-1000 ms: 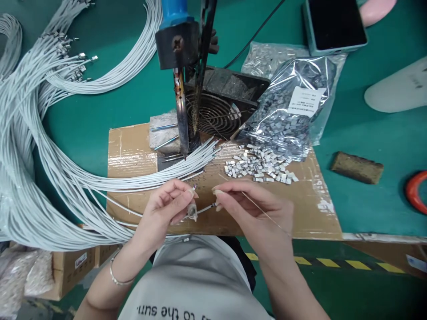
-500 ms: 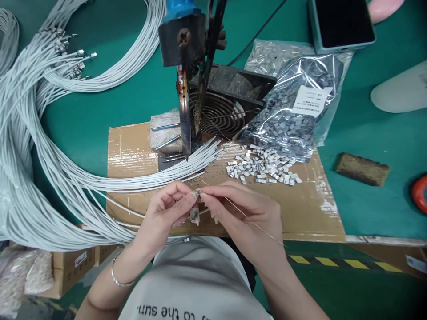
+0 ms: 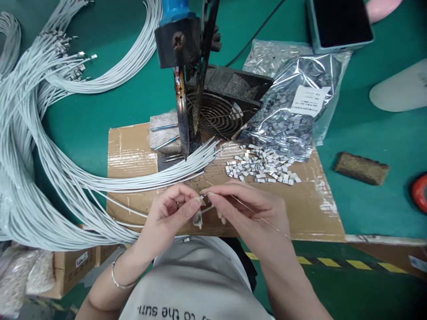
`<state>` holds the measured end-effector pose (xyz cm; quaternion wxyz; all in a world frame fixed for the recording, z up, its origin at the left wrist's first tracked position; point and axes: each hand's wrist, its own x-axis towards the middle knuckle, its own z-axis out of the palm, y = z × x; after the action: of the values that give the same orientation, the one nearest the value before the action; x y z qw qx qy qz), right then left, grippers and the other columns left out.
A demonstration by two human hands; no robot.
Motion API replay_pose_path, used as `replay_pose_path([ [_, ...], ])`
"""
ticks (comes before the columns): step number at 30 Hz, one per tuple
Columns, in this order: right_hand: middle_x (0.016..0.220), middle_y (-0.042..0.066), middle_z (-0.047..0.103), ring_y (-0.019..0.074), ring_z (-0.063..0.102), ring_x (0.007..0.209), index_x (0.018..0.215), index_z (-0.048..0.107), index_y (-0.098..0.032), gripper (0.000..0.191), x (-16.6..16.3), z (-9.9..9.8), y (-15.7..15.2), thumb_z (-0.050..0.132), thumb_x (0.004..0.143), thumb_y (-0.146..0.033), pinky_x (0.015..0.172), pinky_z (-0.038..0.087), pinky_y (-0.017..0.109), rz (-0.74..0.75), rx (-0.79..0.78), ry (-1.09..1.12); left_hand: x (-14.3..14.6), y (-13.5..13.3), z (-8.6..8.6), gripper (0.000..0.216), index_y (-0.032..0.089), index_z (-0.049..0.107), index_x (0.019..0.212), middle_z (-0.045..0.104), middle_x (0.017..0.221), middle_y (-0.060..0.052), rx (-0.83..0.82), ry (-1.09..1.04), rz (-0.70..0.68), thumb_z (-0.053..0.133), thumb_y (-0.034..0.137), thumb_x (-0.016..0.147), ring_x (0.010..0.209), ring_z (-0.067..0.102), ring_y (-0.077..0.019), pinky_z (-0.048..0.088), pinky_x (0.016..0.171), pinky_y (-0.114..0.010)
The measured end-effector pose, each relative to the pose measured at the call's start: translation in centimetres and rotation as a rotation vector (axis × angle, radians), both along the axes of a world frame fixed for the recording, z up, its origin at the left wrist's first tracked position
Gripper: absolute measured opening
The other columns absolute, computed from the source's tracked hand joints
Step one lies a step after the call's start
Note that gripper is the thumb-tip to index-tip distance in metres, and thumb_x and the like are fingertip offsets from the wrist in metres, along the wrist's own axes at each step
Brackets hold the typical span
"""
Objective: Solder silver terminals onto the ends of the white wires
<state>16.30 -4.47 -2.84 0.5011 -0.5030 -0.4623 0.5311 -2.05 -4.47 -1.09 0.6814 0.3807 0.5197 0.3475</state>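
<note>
My left hand and my right hand meet fingertip to fingertip over the cardboard sheet, just in front of my chest. The left pinches the end of a white cable and a small clear piece hangs below its fingers. The right is closed in a pinch on something tiny at the cable end, and a thin wire runs back across that hand. A fixed soldering iron points down at a fan of white cable ends. Small metal terminals lie loose to the right.
White cable bundles loop across the green table on the left. A fan sits behind the iron, with a clear bag of terminals beside it. A phone, a brown sponge and a red object lie to the right.
My right hand moved left until its fingertips met the left hand's at the cable end. The left hand barely shifted.
</note>
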Motion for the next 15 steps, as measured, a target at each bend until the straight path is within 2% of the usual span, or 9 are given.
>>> replay_pose_path([
  [3,0.078,-0.001,0.077,0.0101,0.059,0.056,0.091,0.089,-0.03,0.013,0.6,-0.3,-0.3,0.082,0.095,-0.02,0.051,0.048,0.022,-0.074,-0.075,-0.016,0.5,-0.6,-0.2,0.012,0.019,0.073,0.094,0.067,0.071,0.003,0.277,0.248,-0.005,0.079,0.027,0.101,0.058,0.054,-0.01,0.042,0.054,-0.02],
  [5,0.075,-0.002,0.075,0.0096,0.057,0.054,0.09,0.089,-0.03,0.012,1.1,-0.5,-0.4,0.082,0.094,-0.02,0.049,0.046,0.022,-0.116,-0.08,-0.022,0.9,-0.9,-0.3,0.004,0.018,0.074,0.1,0.074,0.077,0.0,0.63,0.466,-0.065,0.074,0.017,0.103,0.062,0.061,-0.0119,0.045,0.055,-0.022],
  [7,0.07,-0.002,0.072,0.0102,0.058,0.054,0.09,0.089,-0.03,0.012,1.5,-0.7,-0.4,0.083,0.093,-0.02,0.048,0.046,0.022,-0.149,-0.075,-0.038,1.1,-1.1,-0.6,0.01,0.014,0.075,0.107,0.078,0.081,-0.004,0.997,0.622,-0.27,0.065,0.012,0.106,0.064,0.066,-0.0154,0.047,0.056,-0.026],
  [8,0.068,-0.002,0.07,0.0106,0.058,0.053,0.089,0.089,-0.029,0.011,1.8,-0.8,-0.4,0.084,0.092,-0.02,0.048,0.047,0.022,-0.167,-0.072,-0.046,1.0,-1.0,-0.8,0.014,0.012,0.074,0.107,0.078,0.079,-0.005,1.107,0.642,-0.4,0.061,0.011,0.107,0.064,0.066,-0.0169,0.047,0.056,-0.028],
  [9,0.067,-0.002,0.07,0.0109,0.058,0.053,0.089,0.089,-0.029,0.009,2.0,-0.9,-0.5,0.085,0.092,-0.021,0.048,0.047,0.022,-0.181,-0.074,-0.054,0.9,-0.9,-0.9,0.017,0.012,0.074,0.106,0.076,0.076,-0.005,1.122,0.619,-0.521,0.057,0.011,0.109,0.063,0.066,-0.0176,0.047,0.056,-0.029],
  [10,0.068,-0.002,0.07,0.0111,0.058,0.053,0.09,0.089,-0.029,0.008,2.2,-1.0,-0.5,0.085,0.092,-0.023,0.048,0.048,0.022,-0.195,-0.077,-0.06,0.7,-0.7,-1.0,0.021,0.013,0.074,0.103,0.075,0.074,-0.004,1.039,0.556,-0.606,0.054,0.013,0.11,0.062,0.066,-0.0175,0.047,0.056,-0.029],
  [12,0.069,-0.001,0.071,0.0109,0.058,0.051,0.089,0.089,-0.028,0.005,2.3,-1.1,-0.6,0.087,0.091,-0.024,0.046,0.048,0.023,-0.214,-0.085,-0.062,0.1,-0.1,-1.2,0.026,0.017,0.073,0.099,0.073,0.073,-0.002,0.618,0.332,-0.59,0.053,0.023,0.114,0.058,0.063,-0.0139,0.046,0.055,-0.026],
  [14,0.068,-0.001,0.072,0.0106,0.058,0.05,0.088,0.089,-0.028,0.006,2.2,-1.2,-0.7,0.087,0.091,-0.024,0.045,0.048,0.022,-0.208,-0.093,-0.05,-0.3,0.4,-1.2,0.029,0.018,0.072,0.099,0.07,0.07,0.0,0.174,0.1,-0.389,0.059,0.041,0.112,0.045,0.048,-0.0082,0.036,0.045,-0.022],
  [15,0.068,-0.001,0.073,0.0105,0.058,0.05,0.089,0.09,-0.029,0.007,2.0,-1.2,-0.7,0.086,0.091,-0.023,0.045,0.047,0.022,-0.192,-0.097,-0.039,-0.4,0.6,-1.2,0.032,0.018,0.07,0.098,0.069,0.068,0.001,0.021,0.009,-0.276,0.065,0.048,0.109,0.041,0.038,-0.0058,0.028,0.041,-0.021],
])
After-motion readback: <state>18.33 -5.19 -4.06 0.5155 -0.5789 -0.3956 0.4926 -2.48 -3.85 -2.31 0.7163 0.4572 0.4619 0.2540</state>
